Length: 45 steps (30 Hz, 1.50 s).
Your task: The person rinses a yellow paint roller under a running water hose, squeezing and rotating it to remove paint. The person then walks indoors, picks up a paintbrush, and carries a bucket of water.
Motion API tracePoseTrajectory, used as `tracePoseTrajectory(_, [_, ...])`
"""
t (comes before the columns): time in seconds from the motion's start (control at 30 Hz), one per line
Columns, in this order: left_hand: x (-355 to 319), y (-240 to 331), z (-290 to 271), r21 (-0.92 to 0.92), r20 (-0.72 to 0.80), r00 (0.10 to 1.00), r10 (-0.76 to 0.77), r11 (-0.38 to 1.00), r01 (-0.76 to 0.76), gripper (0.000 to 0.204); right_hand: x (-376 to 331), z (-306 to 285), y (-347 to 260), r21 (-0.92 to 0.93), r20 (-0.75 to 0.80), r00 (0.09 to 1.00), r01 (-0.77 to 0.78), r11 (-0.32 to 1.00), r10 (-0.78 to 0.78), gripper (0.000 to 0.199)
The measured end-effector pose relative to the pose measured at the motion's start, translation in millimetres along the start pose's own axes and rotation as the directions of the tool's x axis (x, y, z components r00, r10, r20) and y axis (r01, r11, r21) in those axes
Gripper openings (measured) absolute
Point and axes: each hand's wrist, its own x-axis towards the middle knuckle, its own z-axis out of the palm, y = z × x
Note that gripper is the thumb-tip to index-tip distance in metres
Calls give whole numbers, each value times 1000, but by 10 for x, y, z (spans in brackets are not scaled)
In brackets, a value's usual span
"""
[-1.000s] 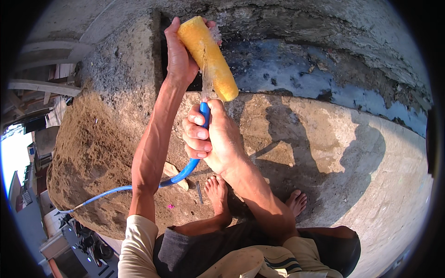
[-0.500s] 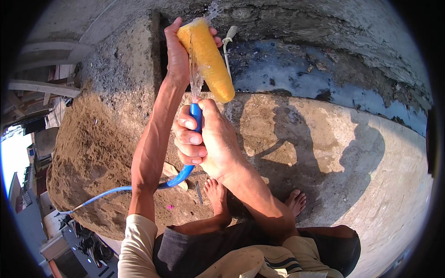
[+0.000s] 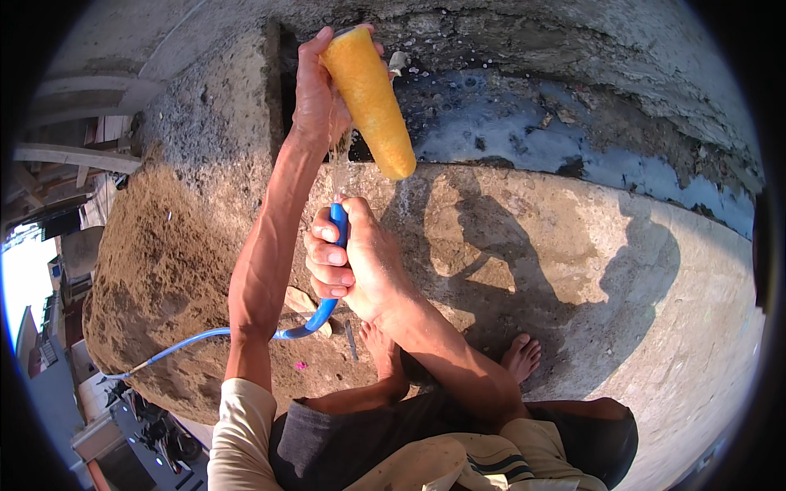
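A paint roller (image 3: 372, 106) with a fluffy yellow sleeve is tilted over the ditch, its lower end leaning right. My left hand (image 3: 315, 94) is closed around its upper end, with some fingers hidden behind the sleeve. Part of its pale handle (image 3: 399, 60) shows behind the sleeve. Below it, my right hand (image 3: 364, 266) is wrapped round a blue hose (image 3: 323, 313), thumb at the hose mouth. Water (image 3: 339, 155) shows between the hose mouth and my left hand, and the skin there is wet.
A ditch with grey-blue water (image 3: 508, 131) runs beyond the concrete ledge (image 3: 655, 245), below a rough wall (image 3: 639, 90). On the left rises a heap of brown sand (image 3: 155, 262), with the hose trailing across it. My bare feet (image 3: 521, 357) stand on the ground.
My right hand and the hose have moved back toward me, away from the roller. The roller has turned slightly, hiding most of its handle. Water no longer runs up the sleeve's front.
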Motion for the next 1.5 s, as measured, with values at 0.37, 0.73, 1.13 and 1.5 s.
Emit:
tracePoseTrajectory(0.37, [-25, 28, -7, 59, -90, 996, 14, 998, -8, 65, 22, -49, -50, 10, -136, 985, 107, 994, -104, 43])
tracePoseTrajectory(0.73, [-1, 13, -2, 85, -48, 998, 48, 995, -44, 63, 25, -116, -85, 50, -110, 984, 147, 988, -141, 42])
tracePoseTrajectory(1.13, [4, 28, 32, 128, -59, 997, 41, 991, -33, 57, -16, -54, -147, 31, -74, 990, 121, 992, -119, 43])
tracePoseTrajectory(1.5, [15, -60, 34, 197, -23, 998, 57, 979, -52, 52, -103, 111, -149, 13, -35, 996, 84, 996, -83, 44])
